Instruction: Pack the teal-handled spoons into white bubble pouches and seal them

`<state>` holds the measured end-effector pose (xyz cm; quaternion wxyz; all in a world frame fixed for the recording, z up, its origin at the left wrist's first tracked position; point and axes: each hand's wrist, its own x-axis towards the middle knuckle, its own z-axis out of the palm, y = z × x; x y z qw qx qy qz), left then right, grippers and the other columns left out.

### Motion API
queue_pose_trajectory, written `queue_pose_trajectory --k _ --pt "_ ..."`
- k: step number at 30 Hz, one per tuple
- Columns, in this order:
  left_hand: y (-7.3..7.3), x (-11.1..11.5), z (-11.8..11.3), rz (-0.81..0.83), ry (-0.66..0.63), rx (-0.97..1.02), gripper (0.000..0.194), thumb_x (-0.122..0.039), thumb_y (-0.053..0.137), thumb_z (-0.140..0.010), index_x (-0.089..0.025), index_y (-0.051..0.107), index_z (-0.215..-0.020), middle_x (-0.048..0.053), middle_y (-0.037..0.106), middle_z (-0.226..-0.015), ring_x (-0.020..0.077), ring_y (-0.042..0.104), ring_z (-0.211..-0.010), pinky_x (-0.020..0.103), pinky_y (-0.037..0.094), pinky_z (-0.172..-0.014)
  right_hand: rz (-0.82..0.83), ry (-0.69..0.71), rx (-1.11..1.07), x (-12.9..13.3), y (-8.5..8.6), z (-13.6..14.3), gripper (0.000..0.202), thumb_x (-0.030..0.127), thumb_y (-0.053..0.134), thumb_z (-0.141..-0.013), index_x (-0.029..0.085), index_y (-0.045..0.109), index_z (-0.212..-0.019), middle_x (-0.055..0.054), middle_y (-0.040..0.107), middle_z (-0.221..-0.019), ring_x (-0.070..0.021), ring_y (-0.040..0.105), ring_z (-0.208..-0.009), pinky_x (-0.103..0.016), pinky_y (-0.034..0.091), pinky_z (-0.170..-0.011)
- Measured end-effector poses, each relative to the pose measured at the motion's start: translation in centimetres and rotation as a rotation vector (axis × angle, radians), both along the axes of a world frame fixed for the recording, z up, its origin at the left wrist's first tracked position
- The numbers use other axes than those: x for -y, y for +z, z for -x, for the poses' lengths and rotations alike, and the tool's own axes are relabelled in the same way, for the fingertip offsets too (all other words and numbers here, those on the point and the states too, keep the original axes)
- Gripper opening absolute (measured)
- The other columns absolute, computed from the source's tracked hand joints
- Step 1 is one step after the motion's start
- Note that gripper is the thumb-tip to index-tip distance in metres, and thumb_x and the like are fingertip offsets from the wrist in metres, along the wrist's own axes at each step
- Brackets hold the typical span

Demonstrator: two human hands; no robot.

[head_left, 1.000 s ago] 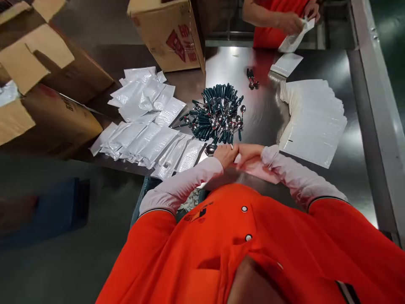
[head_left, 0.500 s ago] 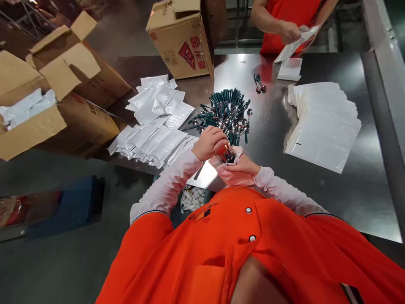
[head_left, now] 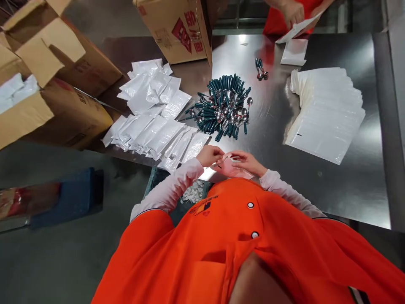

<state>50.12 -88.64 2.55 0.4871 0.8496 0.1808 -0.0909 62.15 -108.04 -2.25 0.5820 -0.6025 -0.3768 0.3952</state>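
Observation:
A white mailer bag (head_left: 232, 168), tinted pink by the shirt's reflection, lies between my hands at the table's near edge. My left hand (head_left: 210, 156) pinches the bag's upper left corner. Fingers of my right hand (head_left: 248, 162) close on its upper right side. Just beyond is a heap of spoons (head_left: 224, 105) with dark green handles. Filled white packets (head_left: 152, 135) lie in rows left of the heap. On the right a fanned stack of flat white bags (head_left: 329, 114) rests on the metal table (head_left: 268, 126).
Open cardboard boxes (head_left: 72, 114) stand at the left, and another box (head_left: 177, 33) is at the table's far side. Across the table, a person's hand (head_left: 293, 13) handles a white bag near a few spoons (head_left: 261, 69). Below the near edge is a bin of scraps (head_left: 193, 192).
My left hand has moved from above the bag's mouth to its edge. The spoons seen in the opening are now hidden, and the bag's mouth looks narrower. The view has shifted.

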Motion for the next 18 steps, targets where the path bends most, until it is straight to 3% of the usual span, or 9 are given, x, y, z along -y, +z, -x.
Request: queue_pose_trajectory --k 3,5,9,14,18 --pt "0.2 0.9 -0.6 -0.085 0.035 0.066 0.023 -0.013 0.058 -0.078 -0.014 0.077 -0.09 0.003 0.074 -0.079 0.0151 0.066 -0.072 0.023 0.049 -0.067 0.023 -0.134 0.143 -0.6 -0.6 0.4 0.043 0.055 0.072 -0.077 0.021 0.076 -0.103 -0.01 0.072 -0.116 -0.0277 0.065 -0.111 -0.043 0.05 -0.101" --pt "0.4 1.3 -1.0 -0.255 0.089 0.161 0.024 -0.012 0.057 -0.08 -0.016 0.077 -0.093 0.004 0.074 -0.085 0.017 0.067 -0.079 0.027 0.051 -0.075 0.062 -0.196 0.17 -1.1 -0.7 0.5 0.043 0.058 0.062 -0.084 0.02 0.077 -0.095 -0.009 0.076 -0.104 -0.028 0.068 -0.102 -0.044 0.052 -0.097" --pt "0.3 2.2 -1.5 -0.57 0.156 0.447 0.017 -0.022 0.061 -0.085 -0.017 0.077 -0.09 0.01 0.071 -0.091 0.0209 0.063 -0.091 0.034 0.05 -0.086 0.06 -0.286 0.129 -1.5 -1.0 0.4 0.045 0.06 0.061 -0.083 0.019 0.075 -0.095 -0.009 0.076 -0.101 -0.0267 0.068 -0.098 -0.043 0.053 -0.094" --pt "-0.5 4.0 -2.4 -0.492 0.113 0.517 0.024 -0.039 0.069 -0.087 -0.017 0.076 -0.08 0.008 0.07 -0.084 0.0192 0.063 -0.084 0.033 0.05 -0.081 0.024 -0.319 0.12 -1.4 -0.9 0.7 0.043 0.061 0.063 -0.08 0.022 0.074 -0.094 -0.007 0.075 -0.102 -0.0246 0.067 -0.101 -0.043 0.051 -0.098" --pt "-0.7 3.8 -2.0 -0.223 0.201 0.558 0.022 -0.037 0.069 -0.087 -0.018 0.077 -0.078 0.006 0.072 -0.081 0.0168 0.065 -0.079 0.031 0.052 -0.075 0.028 -0.307 0.085 -1.4 0.3 1.6 0.042 0.06 0.064 -0.081 0.021 0.073 -0.092 -0.006 0.075 -0.099 -0.0236 0.067 -0.098 -0.041 0.051 -0.097"
